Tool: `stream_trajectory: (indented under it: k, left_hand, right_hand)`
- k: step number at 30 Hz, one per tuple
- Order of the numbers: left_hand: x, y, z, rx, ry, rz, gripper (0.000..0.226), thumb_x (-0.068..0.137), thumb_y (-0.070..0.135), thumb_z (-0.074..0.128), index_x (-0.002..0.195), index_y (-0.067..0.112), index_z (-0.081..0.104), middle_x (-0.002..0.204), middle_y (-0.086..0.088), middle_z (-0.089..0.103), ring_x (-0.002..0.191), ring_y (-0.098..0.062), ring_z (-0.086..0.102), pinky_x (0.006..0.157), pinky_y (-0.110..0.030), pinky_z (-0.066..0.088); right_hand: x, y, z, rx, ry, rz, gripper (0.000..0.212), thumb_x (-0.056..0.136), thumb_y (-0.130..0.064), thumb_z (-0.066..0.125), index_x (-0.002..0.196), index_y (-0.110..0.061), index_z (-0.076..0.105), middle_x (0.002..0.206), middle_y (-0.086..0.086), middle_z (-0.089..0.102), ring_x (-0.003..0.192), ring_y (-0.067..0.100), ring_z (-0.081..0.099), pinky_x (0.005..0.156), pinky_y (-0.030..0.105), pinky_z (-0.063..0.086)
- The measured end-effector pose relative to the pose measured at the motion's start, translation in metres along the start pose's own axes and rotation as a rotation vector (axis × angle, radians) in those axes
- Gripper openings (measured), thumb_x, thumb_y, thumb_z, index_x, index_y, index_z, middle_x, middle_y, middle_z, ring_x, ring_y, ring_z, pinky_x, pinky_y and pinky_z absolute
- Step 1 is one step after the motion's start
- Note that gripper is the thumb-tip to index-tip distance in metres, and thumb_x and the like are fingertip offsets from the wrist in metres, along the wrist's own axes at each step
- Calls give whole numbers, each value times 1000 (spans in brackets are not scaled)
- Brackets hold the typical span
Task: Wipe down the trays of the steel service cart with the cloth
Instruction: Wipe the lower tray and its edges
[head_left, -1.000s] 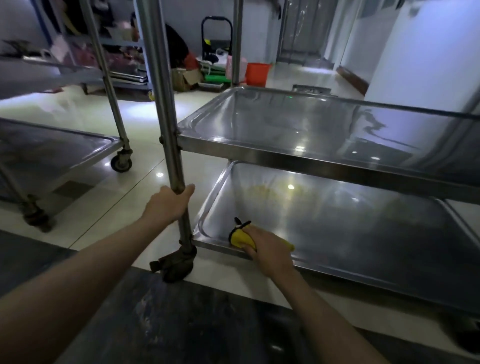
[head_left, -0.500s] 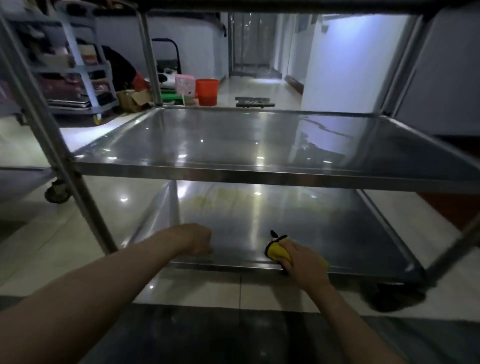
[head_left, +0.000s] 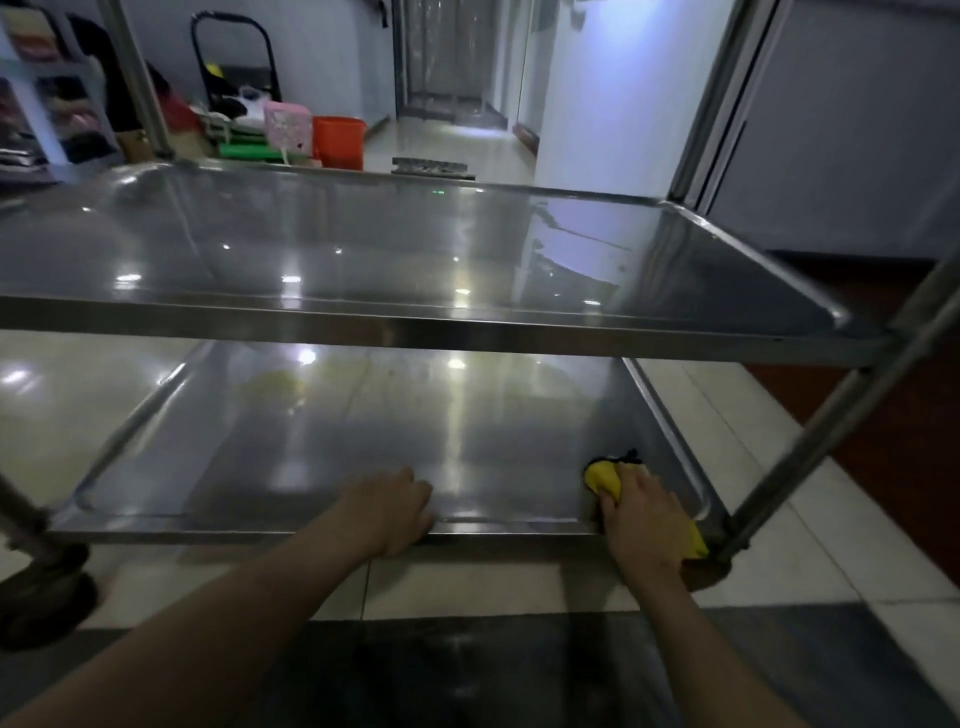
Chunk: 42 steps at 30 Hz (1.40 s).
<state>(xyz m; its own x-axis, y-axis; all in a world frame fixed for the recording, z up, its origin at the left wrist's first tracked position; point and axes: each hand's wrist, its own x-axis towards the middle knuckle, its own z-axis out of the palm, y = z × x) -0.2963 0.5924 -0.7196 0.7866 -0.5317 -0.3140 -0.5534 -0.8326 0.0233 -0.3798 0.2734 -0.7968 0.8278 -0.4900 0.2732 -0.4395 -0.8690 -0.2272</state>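
Room: pale floor tiles (head_left: 519, 587) are seen under a steel service cart (head_left: 810, 457), and a corridor with an orange bucket (head_left: 338, 141) is seen at the upper centre of the frame.
Middle tray: the middle tray (head_left: 415, 332) is stretched across the whole frame, shiny and with nothing on it.
Bottom tray: the bottom tray (head_left: 311, 525) is seen below it, in the lower centre; a faint yellowish smear is visible in its far left part.
Cloth: the yellow cloth (head_left: 605, 480) is pressed on the bottom tray at its near right corner, right of centre in the frame.
Right hand: the right hand (head_left: 641, 512) is laid over the cloth and the cloth is grasped by its curled fingers.
Left hand: the left hand (head_left: 392, 506) is rested on the near rim of the bottom tray, with the fingers bent over the edge as a support.
Step in hand: the near edge of the bottom tray is judged to be wiped now, at the end of a stroke.
Next move: a stroke farther back and toward the left of the frame is probably needed, with even pressure, to reach the smear.
Direction: the cloth is bunched, with its long axis from lower right to upper left in the frame; a dark tip is pointed away from the person.
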Motion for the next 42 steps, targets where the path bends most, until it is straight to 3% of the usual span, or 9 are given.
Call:
stream_trajectory:
  k: [5, 9, 12, 15, 20, 28, 32, 35, 42]
  left_hand:
    - [13, 11, 9, -18, 80, -35, 39, 107, 46, 36, 124, 19, 58, 127, -9, 55, 114, -34, 57, 97, -44, 47]
    - [27, 23, 7, -77, 206, 4, 33, 107, 39, 38, 122, 19, 60, 122, -8, 59, 114, -32, 59, 92, -41, 48]
    - [36, 29, 3, -174, 303, 80, 31, 107, 34, 42, 124, 18, 62, 119, -9, 61, 110, -31, 60, 92, -40, 47]
    - [41, 29, 4, -188, 389, 95, 35, 105, 37, 36, 120, 20, 63, 113, -8, 62, 102, -32, 62, 87, -42, 49]
    - [53, 28, 9, -121, 534, 88, 56, 96, 45, 22, 114, 23, 70, 102, -4, 72, 86, -29, 70, 79, -42, 56]
    - [58, 18, 15, -78, 618, 11, 28, 89, 26, 47, 99, 19, 72, 79, -4, 73, 63, -30, 68, 64, -36, 51]
    - [43, -4, 15, -132, 619, 19, 22, 93, 27, 48, 94, 20, 68, 81, -2, 70, 68, -28, 66, 64, -34, 45]
    - [23, -28, 13, -215, 542, 4, 17, 101, 23, 51, 93, 19, 65, 88, -4, 67, 78, -28, 64, 64, -33, 38]
    - [-5, -83, -4, -369, 303, 2, 20, 103, 24, 46, 98, 23, 66, 99, -4, 69, 89, -25, 62, 75, -35, 49]
  right_hand:
    - [-13, -81, 16, 50, -80, -185, 58, 90, -41, 69, 142, -17, 57, 143, 13, 58, 125, 35, 58, 104, 46, 47]
    - [-21, -94, 17, 138, -125, -285, 57, 94, -44, 67, 145, -20, 55, 147, 9, 57, 132, 32, 55, 108, 47, 46]
    - [-8, -70, 9, 153, -156, -224, 57, 99, -45, 58, 151, -24, 45, 156, 4, 46, 143, 28, 43, 116, 46, 35]
    - [8, -35, 1, 134, -102, -93, 53, 100, -40, 57, 149, -21, 47, 154, 6, 48, 141, 29, 44, 118, 47, 26]
    - [35, 34, -1, 12, -42, 100, 50, 102, -37, 49, 148, -18, 46, 152, 9, 49, 138, 32, 46, 118, 53, 29]
    - [61, 39, 7, -52, -14, 97, 55, 103, -39, 47, 150, -12, 44, 152, 15, 48, 139, 36, 45, 117, 51, 33]
    - [71, -3, 13, 90, -30, 57, 51, 102, -41, 54, 144, -12, 53, 147, 14, 54, 125, 39, 57, 100, 48, 48]
    - [65, -60, 28, 184, -31, -51, 50, 98, -38, 65, 141, -12, 59, 145, 15, 58, 123, 40, 60, 98, 50, 51]
    - [14, -227, 54, 266, -93, -401, 39, 92, -40, 66, 123, -17, 70, 122, 10, 73, 94, 32, 73, 78, 41, 61]
